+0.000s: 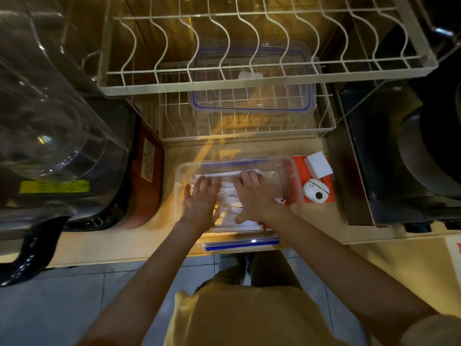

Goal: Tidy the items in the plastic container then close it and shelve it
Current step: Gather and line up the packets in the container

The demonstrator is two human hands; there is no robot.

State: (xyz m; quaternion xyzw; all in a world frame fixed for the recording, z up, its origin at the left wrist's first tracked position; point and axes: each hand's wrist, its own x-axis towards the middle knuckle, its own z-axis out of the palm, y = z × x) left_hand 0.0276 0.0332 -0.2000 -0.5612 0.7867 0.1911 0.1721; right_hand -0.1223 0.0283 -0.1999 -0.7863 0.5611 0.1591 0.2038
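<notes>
- Both bare hands reach down into a clear plastic container (180,176) that sits open on a pale wooden counter (104,245), near its front edge.
- The left hand (199,198) lies flat, palm down, fingers spread and pointing away from the person, pressing on white folded items (230,196) inside the container; it grips nothing.
- The right hand (254,196) is just beside the left, also palm down and open, fingertips at the far wall of the container and thumb stretched back toward the person across the white items; whether it pinches anything cannot be told.
- Both forearms are bare and extend straight forward from a yellow-brown shirt (244,318).
- A blue latch strip (240,243) marks the container's edge nearest the person.
- Just right of the right hand, an orange box (324,198) lies on the counter beside the container, with a white oval device (315,191) and a small white box (318,164) on it.
- Beyond the hands, a white wire rack (247,131) holds a second clear container with a blue seal (252,108); a larger wire dish rack (264,81) sits above it.
- Left of the hands stand a large clear bottle (50,121) and a reddish appliance (147,186).
- To the far right sits a dark metal appliance (399,158).
- Below the counter edge, grey floor tiles (62,308) show.
</notes>
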